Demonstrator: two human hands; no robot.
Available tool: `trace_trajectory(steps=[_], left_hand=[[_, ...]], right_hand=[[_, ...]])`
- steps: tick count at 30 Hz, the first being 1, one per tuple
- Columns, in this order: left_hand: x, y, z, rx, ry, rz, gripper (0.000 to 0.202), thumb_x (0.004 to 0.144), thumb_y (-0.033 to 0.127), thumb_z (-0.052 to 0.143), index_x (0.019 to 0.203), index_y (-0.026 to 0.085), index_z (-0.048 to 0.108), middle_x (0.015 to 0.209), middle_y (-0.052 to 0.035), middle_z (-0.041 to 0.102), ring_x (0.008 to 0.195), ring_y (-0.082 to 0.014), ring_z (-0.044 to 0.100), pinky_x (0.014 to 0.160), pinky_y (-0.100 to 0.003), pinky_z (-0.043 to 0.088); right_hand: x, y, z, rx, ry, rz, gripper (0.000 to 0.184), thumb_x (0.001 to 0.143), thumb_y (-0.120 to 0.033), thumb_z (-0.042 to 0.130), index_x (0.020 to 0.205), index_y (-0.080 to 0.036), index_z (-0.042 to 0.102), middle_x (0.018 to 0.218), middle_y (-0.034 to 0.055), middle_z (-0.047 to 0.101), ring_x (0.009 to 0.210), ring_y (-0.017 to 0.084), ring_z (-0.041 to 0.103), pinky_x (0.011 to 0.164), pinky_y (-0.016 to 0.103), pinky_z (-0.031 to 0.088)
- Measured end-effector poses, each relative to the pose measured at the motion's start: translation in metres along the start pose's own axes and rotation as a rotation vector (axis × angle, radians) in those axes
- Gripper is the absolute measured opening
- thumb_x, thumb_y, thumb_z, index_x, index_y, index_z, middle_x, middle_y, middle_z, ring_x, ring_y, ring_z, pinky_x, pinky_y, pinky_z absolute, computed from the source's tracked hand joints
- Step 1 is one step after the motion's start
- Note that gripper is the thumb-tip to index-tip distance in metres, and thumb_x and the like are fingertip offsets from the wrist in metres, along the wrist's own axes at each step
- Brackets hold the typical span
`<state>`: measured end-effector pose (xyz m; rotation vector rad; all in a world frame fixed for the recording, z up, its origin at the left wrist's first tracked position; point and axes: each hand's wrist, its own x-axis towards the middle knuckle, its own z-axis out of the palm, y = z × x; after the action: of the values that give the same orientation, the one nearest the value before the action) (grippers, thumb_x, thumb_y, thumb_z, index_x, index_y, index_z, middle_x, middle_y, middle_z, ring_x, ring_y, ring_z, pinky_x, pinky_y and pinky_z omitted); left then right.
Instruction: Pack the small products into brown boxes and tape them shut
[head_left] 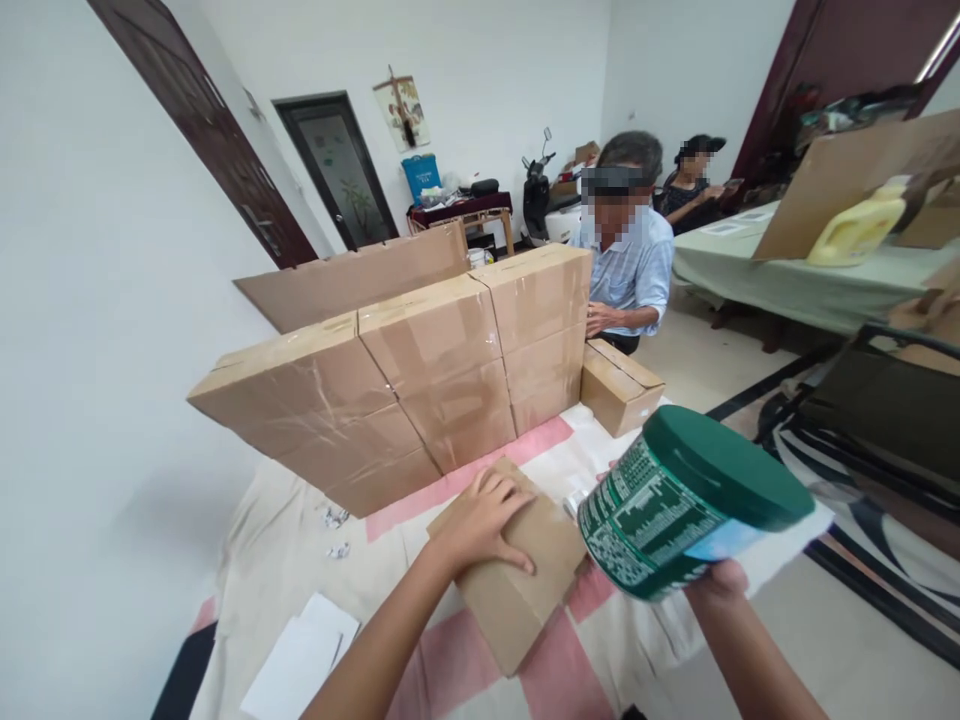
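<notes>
- Table [300, 540]: pink-and-white cloth over it, and everything below sits on it.
- Stack [420, 380]: taped cartons in a wall across the far side, three columns wide. A flat cardboard sheet [352, 280] stands behind it.
- Co-worker [637, 270]: seated past the stack's right end. Their hand [600, 320] is just above a small carton [619, 385], well apart from your hands.
- Can [675, 510]: green, printed label, green lid [727, 465] on. It is in the air at the table's right edge, not resting on anything. It is tilted, with the long axis running lower-left to upper-right: lid up and to the right, base down and to the left toward the box.
- Box [517, 590]: small, plain and closed, right in front of you. It lies skewed, long axis running far-left to near-right. Its right corner is just beside the can's base; I can't tell if they touch.
- Left hand [480, 520]: flat on the box top, palm down, fingers spread. It presses and does not grip.
- Right hand [716, 585]: clamped on the can from underneath and mostly hidden by it. It is the hand nearer the can; the left is nearer the box.
- The hands are apart, with the box to the left of the can.
- Paper [300, 650]: white sheets at the near-left, untouched.
- Scraps [335, 518]: small crumpled bits near the stack's left end.
</notes>
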<state>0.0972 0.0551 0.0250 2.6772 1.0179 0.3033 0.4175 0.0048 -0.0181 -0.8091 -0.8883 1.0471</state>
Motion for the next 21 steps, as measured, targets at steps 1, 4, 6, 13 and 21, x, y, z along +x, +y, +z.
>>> trace_trajectory(steps=[1, 4, 6, 13, 21], left_hand=[[-0.005, -0.003, 0.003, -0.001, 0.002, -0.028, 0.101, 0.065, 0.090, 0.066, 0.144, 0.027, 0.055, 0.137, -0.0130, 0.061, 0.132, -0.0344, 0.049, 0.122, -0.057, 0.023], [-0.016, -0.005, 0.008, -0.007, -0.012, -0.130, 0.097, 0.074, 0.089, 0.057, 0.153, 0.033, 0.047, 0.162, -0.0126, 0.040, 0.151, -0.0397, 0.029, 0.123, -0.067, 0.015], [-0.015, -0.004, 0.005, -0.026, -0.040, -0.185, 0.082, 0.089, 0.081, 0.046, 0.157, 0.036, 0.041, 0.167, -0.0087, 0.034, 0.157, -0.0380, 0.017, 0.123, -0.071, 0.010], [0.031, -0.009, 0.003, 0.056, -0.024, -0.031, 0.069, 0.095, 0.072, 0.047, 0.150, 0.032, 0.050, 0.140, -0.0097, 0.060, 0.140, -0.0337, 0.043, 0.122, -0.065, 0.020], [-0.053, 0.024, -0.014, 0.406, 0.414, 0.038, 0.021, 0.096, 0.014, 0.051, 0.085, 0.026, 0.063, 0.084, -0.0031, 0.061, 0.086, -0.0223, 0.055, 0.087, -0.045, 0.046]], right_hand=[[0.006, -0.003, 0.008, 0.014, 0.019, -0.054, 0.087, 0.052, -0.088, 0.073, 0.116, -0.030, 0.076, 0.090, 0.0117, 0.079, 0.082, 0.037, 0.076, 0.078, 0.056, 0.065], [0.014, -0.005, 0.028, 0.064, 0.026, -0.146, 0.082, 0.055, -0.088, 0.071, 0.113, -0.030, 0.078, 0.080, 0.0097, 0.078, 0.073, 0.034, 0.077, 0.069, 0.052, 0.066], [0.012, -0.001, 0.036, 0.070, 0.003, -0.127, 0.077, 0.057, -0.086, 0.072, 0.109, -0.030, 0.079, 0.073, 0.0085, 0.077, 0.065, 0.032, 0.075, 0.064, 0.049, 0.066], [0.002, 0.015, 0.037, 0.093, -0.002, -0.038, 0.061, 0.062, -0.078, 0.075, 0.099, -0.030, 0.079, 0.076, 0.0084, 0.078, 0.062, 0.032, 0.074, 0.062, 0.053, 0.065], [-0.011, -0.021, 0.052, 0.068, 0.184, -0.037, 0.081, 0.048, -0.077, 0.082, 0.124, -0.051, 0.070, 0.140, 0.0096, 0.064, 0.133, 0.043, 0.056, 0.105, 0.062, 0.050]])
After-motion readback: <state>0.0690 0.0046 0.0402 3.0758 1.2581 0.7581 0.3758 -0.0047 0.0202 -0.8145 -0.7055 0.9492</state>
